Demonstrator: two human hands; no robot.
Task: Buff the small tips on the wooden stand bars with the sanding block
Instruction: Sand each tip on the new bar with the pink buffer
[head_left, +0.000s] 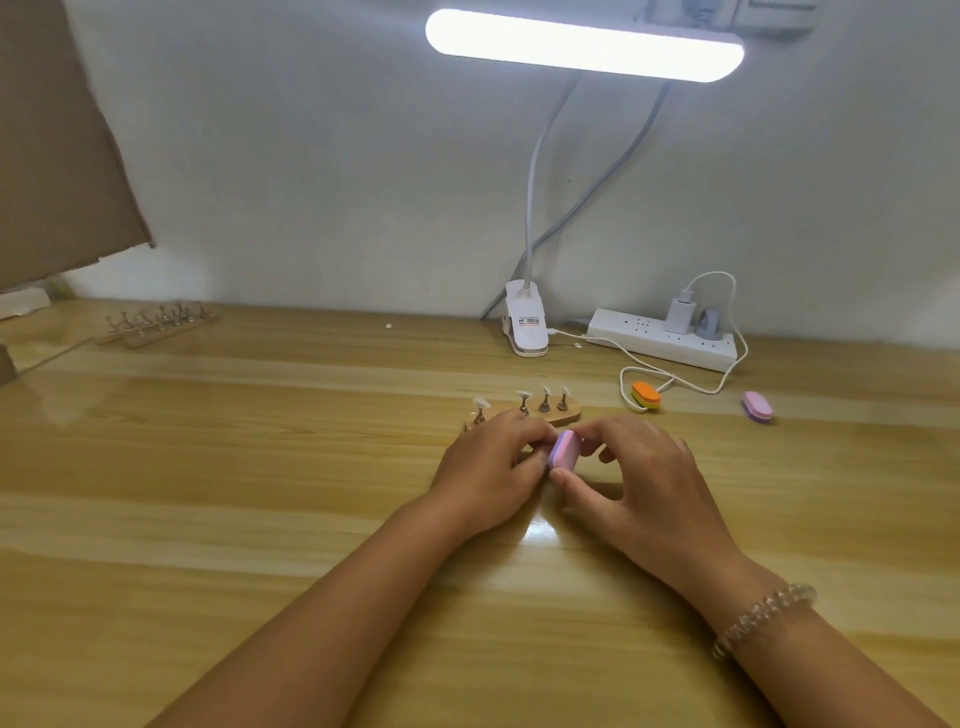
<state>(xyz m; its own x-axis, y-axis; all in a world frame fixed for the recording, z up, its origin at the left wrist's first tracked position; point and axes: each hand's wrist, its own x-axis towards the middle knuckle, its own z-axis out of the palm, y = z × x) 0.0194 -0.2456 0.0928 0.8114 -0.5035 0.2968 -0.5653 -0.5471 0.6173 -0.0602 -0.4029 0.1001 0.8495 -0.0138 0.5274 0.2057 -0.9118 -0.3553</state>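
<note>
Buffing looks to be the step in hand, though the contact itself is hidden. Right hand (639, 467) pinches the pink-and-purple sanding block (565, 449), thumb under and forefinger over, with the block on edge just in front of the wooden stand bar (563, 415). Left hand (493, 462) is pressed up against the block's other side with its fingers curled in. It may be holding a tip, the bar's near end or only the block; I cannot tell, as the fingers cover it.

Four tips (544, 399) show on their pegs along the bar, behind both hands and clear of the block.

Judgement: the work is early or midway, since the visible tips have yet to meet the block. The next move calls for laying the block's flat face on one tip and using short, light strokes. The bar needs steadying, as the table (260, 467) looks glossy and the pegs thin.

An orange sanding block (645, 396) lies right of the bar, and a second pink block (757, 406) lies farther right. More stand bars (156, 325) lie well off to its left.
</note>
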